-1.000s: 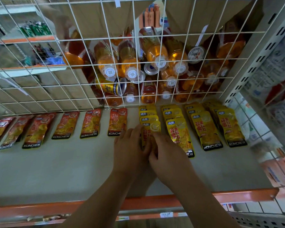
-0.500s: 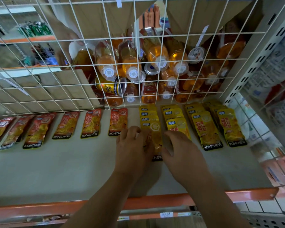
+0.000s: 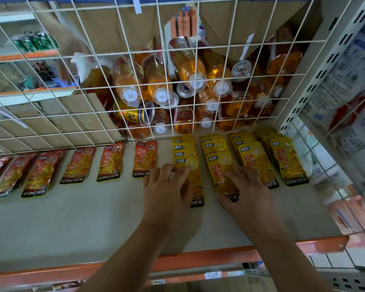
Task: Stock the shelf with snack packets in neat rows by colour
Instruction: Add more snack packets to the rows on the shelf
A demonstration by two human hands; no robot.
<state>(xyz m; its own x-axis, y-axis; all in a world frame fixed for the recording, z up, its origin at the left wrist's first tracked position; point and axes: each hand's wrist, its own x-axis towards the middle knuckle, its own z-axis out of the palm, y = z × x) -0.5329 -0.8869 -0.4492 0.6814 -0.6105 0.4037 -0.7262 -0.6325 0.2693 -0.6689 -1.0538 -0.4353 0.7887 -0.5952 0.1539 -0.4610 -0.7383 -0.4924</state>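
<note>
Closest to you is the orange rail [image 3: 198, 260] along the front of the shelf. It looks hard and smooth, and a small paper price tag [image 3: 212, 275] sits just under it.

Your two bare arms reach over the rail. Past it, the shelf board [image 3: 72, 224] is flat, pale and plain.

Your left hand [image 3: 167, 190] lies on the left side of the first yellow packet [image 3: 196, 184]. Its fingers are bent with the tips on the packet. You cannot tell if they pinch it or only press on it.

Your right hand [image 3: 247, 192] lies on the second yellow packet [image 3: 219, 165], just beside the first one. Its fingers are spread a little and rest on top of it.

Both packets are shiny, soft and flat, with a black strip at the near end. Each is the front one of its row.

The other yellow packets [image 3: 289, 161] lie in more rows to your right, each one partly on top of the one behind it.

To your left, the red packets [image 3: 111, 161] lie side by side in one line, with gaps between them. They are shiny too, and long with square corners.

Behind all the packets stands a white wire grid [image 3: 93, 114] made of thin bars in squares.

Behind the grid, clear plastic bottles [image 3: 190, 68] of orange drink lie in a heap with their round white caps facing you. A yellow metal can [image 3: 133, 115] lies among them.

Brown cardboard [image 3: 114, 28] is farthest back.
</note>
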